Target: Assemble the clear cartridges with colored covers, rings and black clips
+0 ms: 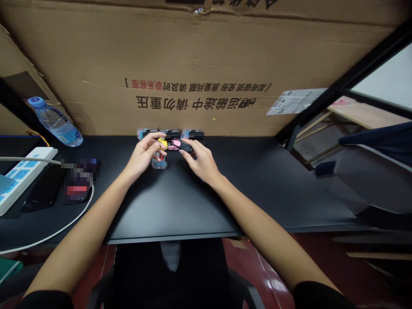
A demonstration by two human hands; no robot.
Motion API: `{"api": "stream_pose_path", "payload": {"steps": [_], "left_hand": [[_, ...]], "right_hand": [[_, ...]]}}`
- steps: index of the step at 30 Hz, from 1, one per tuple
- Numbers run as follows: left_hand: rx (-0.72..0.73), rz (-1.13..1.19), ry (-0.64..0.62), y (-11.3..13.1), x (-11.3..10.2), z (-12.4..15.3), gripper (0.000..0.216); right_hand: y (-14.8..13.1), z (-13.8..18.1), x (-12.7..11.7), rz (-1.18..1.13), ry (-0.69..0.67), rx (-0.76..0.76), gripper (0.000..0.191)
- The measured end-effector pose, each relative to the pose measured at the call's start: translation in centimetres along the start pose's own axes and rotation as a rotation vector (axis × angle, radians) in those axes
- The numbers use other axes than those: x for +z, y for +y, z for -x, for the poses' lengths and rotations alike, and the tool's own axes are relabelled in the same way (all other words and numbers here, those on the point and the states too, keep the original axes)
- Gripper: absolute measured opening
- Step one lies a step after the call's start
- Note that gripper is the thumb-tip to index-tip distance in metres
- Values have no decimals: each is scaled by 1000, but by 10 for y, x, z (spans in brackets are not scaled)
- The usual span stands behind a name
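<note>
Both my hands are at the back of the black desk point(180, 201), close to a cardboard wall. My left hand point(143, 154) is curled, its fingertips pinching a small yellow piece point(162, 143). My right hand point(200, 161) grips a small black piece point(186, 147) that meets a pink piece point(175, 144) between the hands. A clear blue-tinted case point(159, 162) lies on the desk just under my left fingers. Behind the hands, a row of similar small clear and black parts point(170, 133) lines the foot of the cardboard.
A large cardboard sheet point(199, 68) with printed characters stands behind the desk. At left are a water bottle point(55, 121) on its side, a white power strip point(22, 176) with its cable, and a dark phone point(43, 191). A black frame post point(337, 88) rises at right.
</note>
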State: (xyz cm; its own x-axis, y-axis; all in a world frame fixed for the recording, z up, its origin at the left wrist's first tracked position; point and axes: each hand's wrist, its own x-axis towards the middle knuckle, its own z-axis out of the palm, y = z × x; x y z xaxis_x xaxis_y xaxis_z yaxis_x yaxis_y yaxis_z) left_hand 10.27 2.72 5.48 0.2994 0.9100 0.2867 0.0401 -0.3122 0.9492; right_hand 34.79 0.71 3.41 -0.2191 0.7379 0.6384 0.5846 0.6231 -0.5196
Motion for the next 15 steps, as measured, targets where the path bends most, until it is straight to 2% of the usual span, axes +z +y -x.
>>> {"api": "stream_pose_path", "payload": {"steps": [2,5,7,11,15], "left_hand": [[101,-267,41,2,-9,0,39],[202,-684,-90,3,-18,4,29],[204,-850,-170,2,-21,7,29],[169,-945,-270,-6,-21,9,46],[137,-793,-367,-15,-19,9,52]], "right_hand": [[3,-2,-2,1,50,69,37],[5,-3,-4,2,71,137,36],[4,-3,-4,-2,63,148,36],[0,-3,-3,-25,58,134,33],[-2,-3,-2,-32,59,142,34]]}}
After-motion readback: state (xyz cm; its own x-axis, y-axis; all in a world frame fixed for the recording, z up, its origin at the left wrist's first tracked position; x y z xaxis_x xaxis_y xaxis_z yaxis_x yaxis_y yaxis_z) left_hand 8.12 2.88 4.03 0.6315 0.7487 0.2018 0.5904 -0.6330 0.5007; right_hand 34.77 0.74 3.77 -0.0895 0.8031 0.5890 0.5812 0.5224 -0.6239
